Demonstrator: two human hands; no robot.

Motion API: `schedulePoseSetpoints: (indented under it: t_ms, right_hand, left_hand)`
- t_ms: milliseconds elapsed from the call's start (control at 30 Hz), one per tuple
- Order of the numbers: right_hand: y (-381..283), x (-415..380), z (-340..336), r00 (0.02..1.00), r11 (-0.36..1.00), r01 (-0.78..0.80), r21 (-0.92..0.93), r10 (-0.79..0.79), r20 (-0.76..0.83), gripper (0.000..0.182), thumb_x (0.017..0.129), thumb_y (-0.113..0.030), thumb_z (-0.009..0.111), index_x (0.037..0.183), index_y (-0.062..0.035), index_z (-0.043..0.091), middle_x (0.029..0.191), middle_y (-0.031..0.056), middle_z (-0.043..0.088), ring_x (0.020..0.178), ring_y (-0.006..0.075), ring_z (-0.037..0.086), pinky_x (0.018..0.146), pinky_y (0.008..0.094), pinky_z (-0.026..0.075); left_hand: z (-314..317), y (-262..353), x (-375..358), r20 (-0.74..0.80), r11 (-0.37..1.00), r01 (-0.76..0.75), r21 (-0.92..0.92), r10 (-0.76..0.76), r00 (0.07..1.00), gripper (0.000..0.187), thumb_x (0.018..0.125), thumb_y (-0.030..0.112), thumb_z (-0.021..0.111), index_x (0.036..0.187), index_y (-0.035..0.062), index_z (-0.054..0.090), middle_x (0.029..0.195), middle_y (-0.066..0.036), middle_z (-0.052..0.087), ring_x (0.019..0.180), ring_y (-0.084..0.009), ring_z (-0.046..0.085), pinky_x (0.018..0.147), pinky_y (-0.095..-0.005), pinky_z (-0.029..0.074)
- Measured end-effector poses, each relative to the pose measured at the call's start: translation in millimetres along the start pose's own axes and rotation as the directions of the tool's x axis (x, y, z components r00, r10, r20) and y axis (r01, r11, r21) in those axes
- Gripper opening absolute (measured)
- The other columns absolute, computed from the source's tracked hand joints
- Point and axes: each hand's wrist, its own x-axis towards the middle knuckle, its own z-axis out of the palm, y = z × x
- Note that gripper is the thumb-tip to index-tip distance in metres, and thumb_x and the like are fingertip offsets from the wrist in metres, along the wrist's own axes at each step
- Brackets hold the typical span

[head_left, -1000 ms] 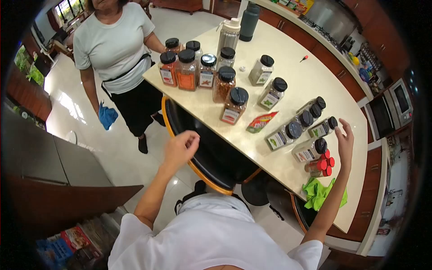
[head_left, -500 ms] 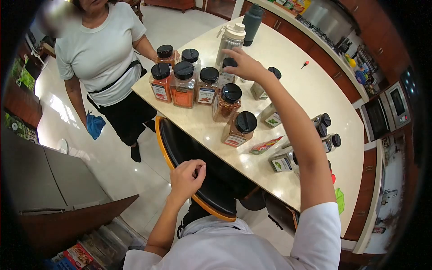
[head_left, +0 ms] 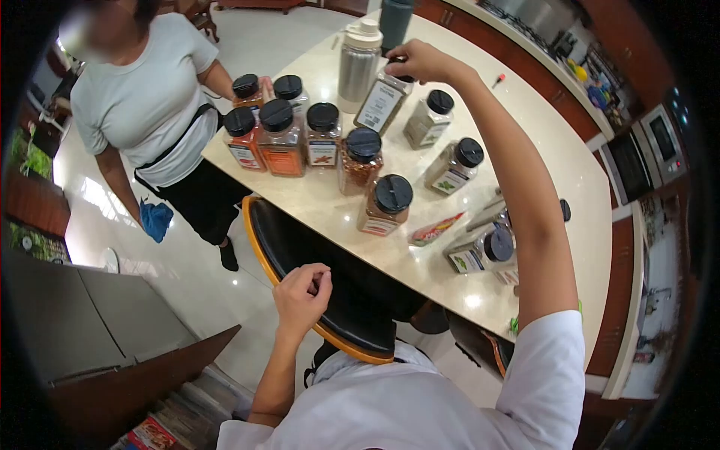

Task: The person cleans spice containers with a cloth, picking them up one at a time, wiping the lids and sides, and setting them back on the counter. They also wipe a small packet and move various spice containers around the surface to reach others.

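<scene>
With its fingers on the black lid, my right hand (head_left: 420, 61) grips a spice jar (head_left: 382, 101) whose label seems to read thyme; the jar leans beside a steel water bottle (head_left: 358, 71). My left hand (head_left: 302, 296) is loosely curled over the black chair seat (head_left: 352, 300), with nothing visible in it. Nearest the right hand's jar stand a greenish herb jar (head_left: 429, 124), a cinnamon sticks jar (head_left: 323, 135) and a chili flakes jar (head_left: 360, 165). Closer to me are a brown spice jar (head_left: 386, 206) and a herb jar with a green leaf label (head_left: 454, 169).
Orange-red spice jars (head_left: 281, 146) stand at the table's left corner. A small packet (head_left: 435, 229) and several tilted jars (head_left: 480, 251) lie toward the right. Across the corner, a person (head_left: 161, 112) holds a blue cloth (head_left: 156, 220). A dark tumbler (head_left: 394, 22) stands behind.
The jar under my right hand has moved back and right, away from the cinnamon jar, and now tilts. The view has shifted slightly; my left hand stays curled.
</scene>
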Motion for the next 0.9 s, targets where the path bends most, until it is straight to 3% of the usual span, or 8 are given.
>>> schedulePoseSetpoints:
  t_ms: [33, 233, 367, 467, 567, 600, 667, 900]
  right_hand:
    - [3, -2, -3, 1.000, 0.999, -0.027, -0.033, 0.028, 0.012, 0.051, 0.079, -0.035, 0.066, 0.117, -0.0019, 0.059, 0.088, 0.0159, 0.066, 0.060, 0.0187, 0.059, 0.055, 0.0302, 0.051]
    - [15, -28, 20, 0.999, 0.993, 0.040, -0.113, -0.039, 0.011, 0.053, 0.073, -0.035, 0.072, 0.112, -0.0006, 0.061, 0.103, 0.0194, 0.064, 0.093, 0.0307, 0.064, 0.083, 0.0362, 0.050]
    - [14, -46, 49, 0.996, 0.976, -0.003, -0.218, 0.023, 0.091, 0.053, 0.076, -0.039, 0.069, 0.118, -0.0084, 0.059, 0.107, 0.0173, 0.064, 0.096, 0.0308, 0.063, 0.086, 0.0374, 0.049]
    - [32, -37, 42, 0.990, 0.995, -0.066, -0.078, 0.056, -0.131, 0.048, 0.084, -0.048, 0.057, 0.120, -0.0174, 0.058, 0.110, 0.0155, 0.063, 0.098, 0.0309, 0.062, 0.086, 0.0383, 0.049]
    - [67, -40, 25, 0.966, 0.933, -0.153, -0.327, 0.072, -0.247, 0.047, 0.078, -0.021, 0.057, 0.124, -0.0143, 0.055, 0.113, 0.0197, 0.060, 0.100, 0.0325, 0.060, 0.086, 0.0382, 0.048]
    - [77, -40, 25, 0.967, 0.934, -0.152, -0.324, 0.073, -0.244, 0.047, 0.078, -0.021, 0.057, 0.124, -0.0143, 0.055, 0.113, 0.0197, 0.060, 0.100, 0.0325, 0.060, 0.086, 0.0382, 0.048]
    - [95, -39, 32, 0.995, 0.971, -0.099, -0.218, 0.102, 0.003, 0.055, 0.070, -0.009, 0.056, 0.126, -0.0114, 0.053, 0.113, 0.0205, 0.060, 0.098, 0.0326, 0.059, 0.086, 0.0385, 0.048]
    - [88, -50, 31, 0.993, 0.976, -0.119, -0.185, 0.121, -0.001, 0.057, 0.072, -0.011, 0.064, 0.127, -0.0095, 0.051, 0.113, 0.0186, 0.060, 0.097, 0.0310, 0.060, 0.085, 0.0371, 0.049]
  left_hand:
    - [1, 0, 0, -0.015, 1.000, 0.013, 0.001, -0.013, 1.000, 0.006, 0.074, 0.006, 0.066, 0.080, 0.0071, 0.065, 0.063, -0.004, 0.060, 0.048, -0.0142, 0.055, 0.045, -0.0246, 0.043]
    - [2, 1, 0, 0.012, 0.999, -0.023, 0.029, 0.022, 1.000, 0.005, 0.075, 0.005, 0.065, 0.080, 0.0052, 0.064, 0.065, -0.005, 0.061, 0.047, -0.0132, 0.053, 0.045, -0.0245, 0.041]
    - [3, -1, -2, 0.004, 0.999, -0.010, 0.031, 0.010, 1.000, 0.004, 0.077, 0.006, 0.065, 0.080, 0.0047, 0.064, 0.065, -0.005, 0.060, 0.047, -0.0129, 0.052, 0.046, -0.0241, 0.041]
    - [1, 1, -1, 0.028, 1.000, 0.008, 0.009, -0.009, 1.000, 0.006, 0.079, 0.006, 0.064, 0.083, 0.0020, 0.064, 0.065, -0.006, 0.060, 0.050, -0.0120, 0.052, 0.048, -0.0241, 0.040]
    - [2, 1, -1, 0.024, 1.000, 0.022, 0.015, -0.022, 0.999, 0.006, 0.079, 0.006, 0.064, 0.083, 0.0019, 0.064, 0.065, -0.006, 0.060, 0.051, -0.0114, 0.052, 0.048, -0.0237, 0.040]
    - [2, 0, -1, 0.027, 1.000, 0.028, 0.007, -0.028, 0.999, 0.006, 0.079, 0.006, 0.064, 0.083, 0.0019, 0.064, 0.065, -0.006, 0.060, 0.051, -0.0111, 0.052, 0.048, -0.0237, 0.040]
    - [2, 0, -1, 0.028, 0.999, 0.036, 0.002, -0.036, 0.999, 0.006, 0.079, 0.006, 0.064, 0.083, 0.0020, 0.064, 0.065, -0.006, 0.060, 0.051, -0.0107, 0.052, 0.048, -0.0236, 0.040]
    - [3, 1, -2, 0.014, 1.000, 0.027, 0.002, -0.027, 1.000, 0.006, 0.080, 0.005, 0.064, 0.084, 0.0019, 0.064, 0.065, -0.005, 0.060, 0.052, -0.0095, 0.051, 0.049, -0.0230, 0.040]
